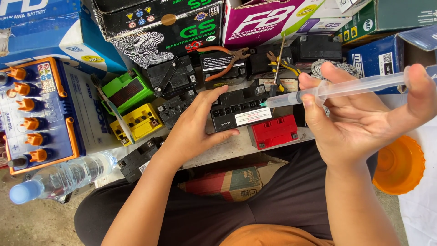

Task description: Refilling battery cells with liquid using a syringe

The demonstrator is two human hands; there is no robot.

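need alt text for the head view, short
Seen from above, a right hand aims a clear syringe at a small black battery steadied by the left hand. Red, yellow and green batteries lie around.

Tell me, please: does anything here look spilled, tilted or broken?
Nothing looks spilled or broken. The clear plastic water bottle lies on its side beside the large white battery with orange caps. The left hand steadies a small black battery; the right hand holds a clear plastic syringe at it.
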